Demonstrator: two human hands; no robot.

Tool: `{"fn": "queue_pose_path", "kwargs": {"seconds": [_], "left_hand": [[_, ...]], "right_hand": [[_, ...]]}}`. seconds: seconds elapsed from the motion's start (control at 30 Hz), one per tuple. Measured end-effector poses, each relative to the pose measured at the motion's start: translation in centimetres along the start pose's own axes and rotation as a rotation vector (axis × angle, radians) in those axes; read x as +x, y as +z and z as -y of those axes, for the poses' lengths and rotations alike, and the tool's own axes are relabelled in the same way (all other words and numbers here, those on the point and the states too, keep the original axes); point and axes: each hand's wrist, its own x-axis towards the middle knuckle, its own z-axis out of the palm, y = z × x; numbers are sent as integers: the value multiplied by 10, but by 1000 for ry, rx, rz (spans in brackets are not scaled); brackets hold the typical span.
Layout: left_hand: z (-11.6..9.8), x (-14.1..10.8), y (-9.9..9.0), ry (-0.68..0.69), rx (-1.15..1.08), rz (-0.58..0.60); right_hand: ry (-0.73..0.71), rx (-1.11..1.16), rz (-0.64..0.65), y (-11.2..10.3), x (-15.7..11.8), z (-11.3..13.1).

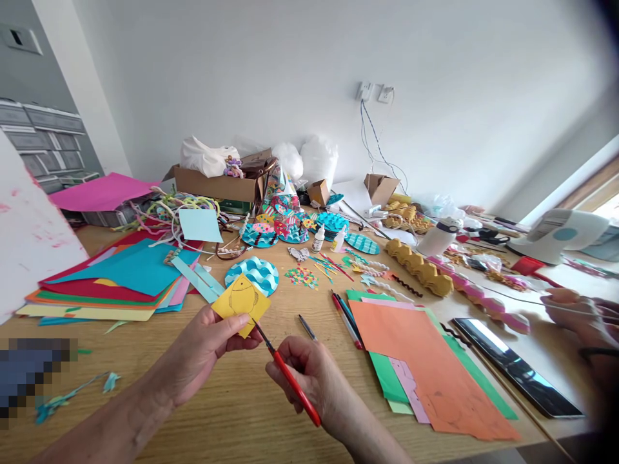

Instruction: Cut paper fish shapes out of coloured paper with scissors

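Between thumb and fingers, my left hand (217, 338) pinches a piece of yellow paper (246, 298) with a fish outline drawn on it. A pair of red-handled scissors (290, 377) is in my right hand (309, 367), its blades pointing up and left. The blade tips meet the lower right part of the paper beside my left thumb; I cannot tell how far they are into it. Just beyond the paper lies a round blue and white wavy disc (258, 274). A pen (307, 327) rests on the table past my right hand.
Stacked coloured paper (120, 274) lies at left, orange paper (435, 361) at right, beside a phone (517, 367). Glue bottles (319, 238), small paper bits (302, 277) and egg-carton strips (418, 267) spread across the middle. Another person's hand (570, 312) is at the right edge.
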Motion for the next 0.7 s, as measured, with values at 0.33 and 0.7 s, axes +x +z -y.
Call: {"fn": "queue_pose_path", "kwargs": {"seconds": [0.33, 0.7], "left_hand": [[3, -1, -3, 12, 26, 33], [4, -2, -1, -7, 25, 31]], "right_hand": [[14, -32, -2, 1, 0, 2], [-13, -48, 8, -2, -2, 2]]}}
